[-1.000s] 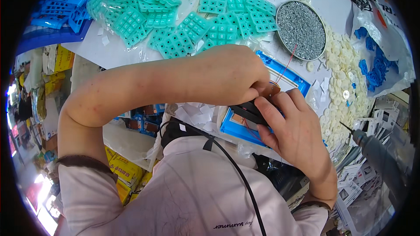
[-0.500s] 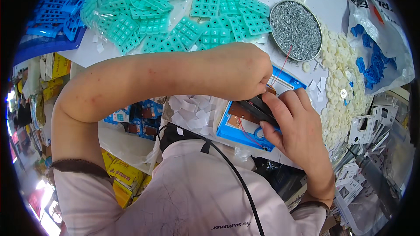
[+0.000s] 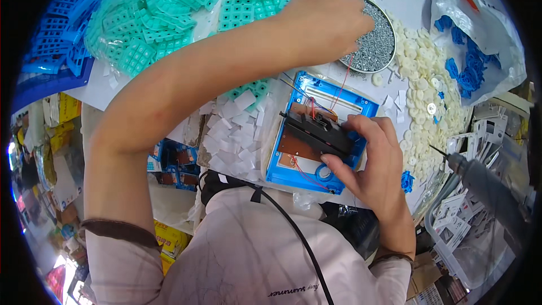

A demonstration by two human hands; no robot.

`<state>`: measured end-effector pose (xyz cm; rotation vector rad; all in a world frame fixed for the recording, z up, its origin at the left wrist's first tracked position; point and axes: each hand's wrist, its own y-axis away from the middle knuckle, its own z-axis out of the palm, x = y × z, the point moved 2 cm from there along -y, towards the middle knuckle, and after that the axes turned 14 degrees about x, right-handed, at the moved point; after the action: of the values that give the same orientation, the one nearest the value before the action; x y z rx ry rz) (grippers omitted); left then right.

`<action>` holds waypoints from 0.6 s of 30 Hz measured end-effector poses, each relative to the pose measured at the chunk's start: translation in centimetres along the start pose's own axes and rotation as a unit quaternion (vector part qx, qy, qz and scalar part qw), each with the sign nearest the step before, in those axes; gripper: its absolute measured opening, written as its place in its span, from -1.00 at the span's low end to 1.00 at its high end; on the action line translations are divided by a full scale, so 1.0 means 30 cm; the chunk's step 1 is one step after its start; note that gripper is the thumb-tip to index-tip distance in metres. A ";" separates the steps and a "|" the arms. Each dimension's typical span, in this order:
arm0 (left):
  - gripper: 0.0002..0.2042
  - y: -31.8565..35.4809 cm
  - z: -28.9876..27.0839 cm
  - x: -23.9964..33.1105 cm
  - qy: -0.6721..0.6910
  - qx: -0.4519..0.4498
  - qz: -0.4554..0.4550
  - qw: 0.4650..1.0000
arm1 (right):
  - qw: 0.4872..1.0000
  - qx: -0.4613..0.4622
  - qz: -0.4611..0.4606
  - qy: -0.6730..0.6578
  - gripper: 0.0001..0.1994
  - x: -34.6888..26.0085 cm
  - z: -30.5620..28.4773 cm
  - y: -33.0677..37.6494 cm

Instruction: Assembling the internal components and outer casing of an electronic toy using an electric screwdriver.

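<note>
Under the right hand's fingers lies the black part.

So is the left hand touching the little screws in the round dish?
Touching. The head view shows the left hand with its fingers down in the screws filling the round dish.

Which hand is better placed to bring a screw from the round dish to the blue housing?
Left: the left hand is on the dish of screws; the right hand steadies the blue housing.

screw dish lies behind the open casing, buttons right.
</note>
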<state>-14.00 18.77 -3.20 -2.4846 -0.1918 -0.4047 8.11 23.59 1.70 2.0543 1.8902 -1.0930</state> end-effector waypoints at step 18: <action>-0.92 0.011 -0.234 0.125 -0.006 0.075 0.071 0.995 | 0.885 0.044 0.027 -0.463 -0.64 0.006 -0.290 -0.219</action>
<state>-12.09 14.51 3.24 -2.3352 -0.0481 -0.3039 5.65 29.86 10.27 1.1910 1.2764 -1.7324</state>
